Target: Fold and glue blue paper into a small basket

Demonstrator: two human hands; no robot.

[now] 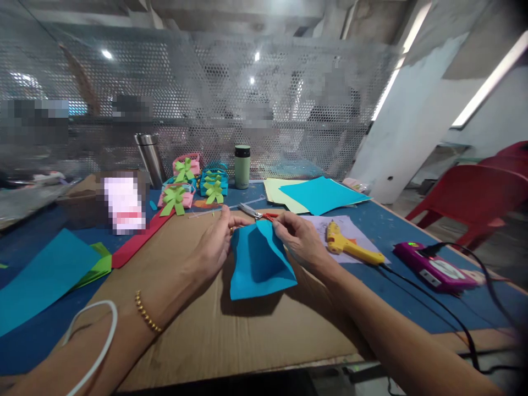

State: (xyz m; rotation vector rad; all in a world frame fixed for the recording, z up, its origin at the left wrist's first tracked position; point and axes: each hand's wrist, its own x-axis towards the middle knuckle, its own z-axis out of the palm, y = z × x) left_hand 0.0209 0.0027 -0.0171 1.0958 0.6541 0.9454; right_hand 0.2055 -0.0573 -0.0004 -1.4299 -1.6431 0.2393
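Observation:
A folded piece of blue paper [262, 261] is held up between my two hands, its lower edge bulging open toward me. My left hand [216, 242] grips its upper left side, thumb pointing up and fingers partly hidden behind the paper. At the upper right corner, my right hand [303, 239] pinches the paper between thumb and fingers. Just beyond the paper lie scissors [249, 210] with orange handles, partly covered by it. Underneath is a brown cardboard sheet [198, 335].
Right of my hands lie a yellow glue gun [350, 247] with a cord and a purple power strip [433, 267]. Blue sheets [324, 193], a green tumbler [242, 168], small paper baskets [175, 198] and a steel flask [150, 157] stand farther back. A lit phone [124, 203] is at left.

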